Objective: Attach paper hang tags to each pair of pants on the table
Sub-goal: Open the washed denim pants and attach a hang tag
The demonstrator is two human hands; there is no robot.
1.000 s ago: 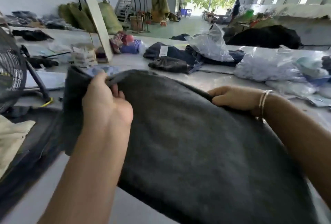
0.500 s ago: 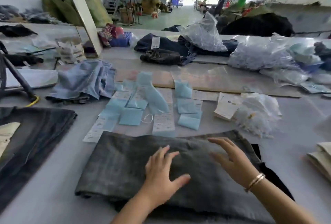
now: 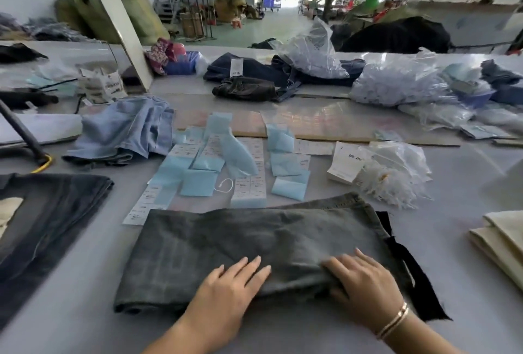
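A folded pair of dark grey jeans lies flat on the grey table right in front of me. My left hand presses flat on its near edge with straight fingers. My right hand, a bracelet on its wrist, rests on the near right part of the jeans, its fingers lying over a fold. Beyond the jeans, blue and white paper hang tags are spread out, with a white loop of string among them. A stack of white tags sits to the right.
A clear bag of white fasteners lies right of the tags. Light blue jeans sit at the left, dark jeans at the near left, cream fabric at the right edge. More garments and plastic bags crowd the far side.
The grey jeans went from being held up in both hands to lying flat on the table. Both hands have since slid back to the near edge.
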